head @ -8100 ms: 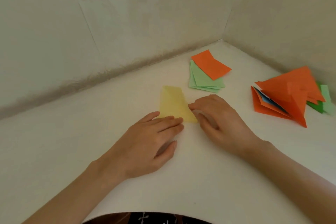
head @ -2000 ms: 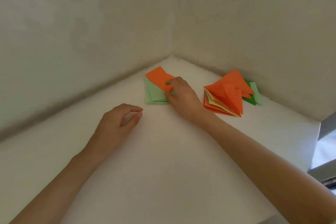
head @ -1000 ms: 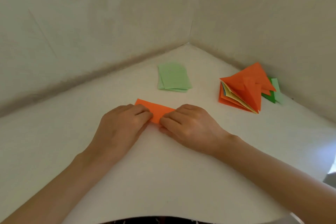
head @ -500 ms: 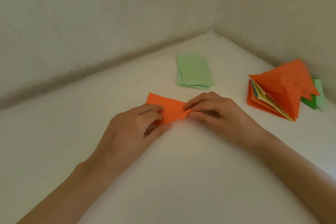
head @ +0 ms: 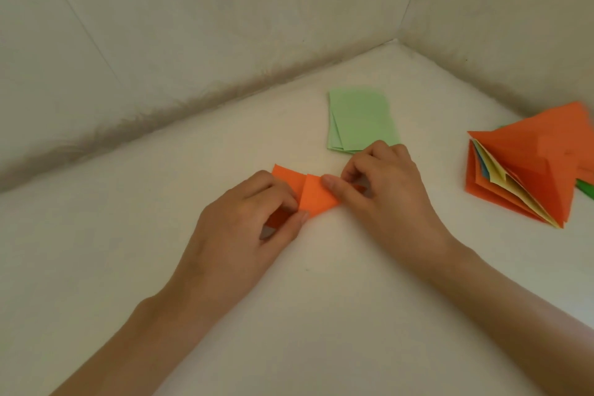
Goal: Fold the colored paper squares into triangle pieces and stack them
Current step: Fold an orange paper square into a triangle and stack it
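Two hands, left hand (head: 244, 228) and right hand (head: 382, 190), pinch the half-folded orange paper (head: 316, 199) near green sheets (head: 361, 119).

Two hands, left hand (head: 247, 222) and right hand (head: 382, 190), pinch an orange paper (head: 316, 198) on a white table (head: 321, 315), green sheets (head: 361, 119) and folded stack (head: 530, 170) beyond.

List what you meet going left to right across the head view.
In order: left hand → orange paper → right hand → pile of folded triangle pieces. The light green sheets lie behind the right hand, so they are left out.
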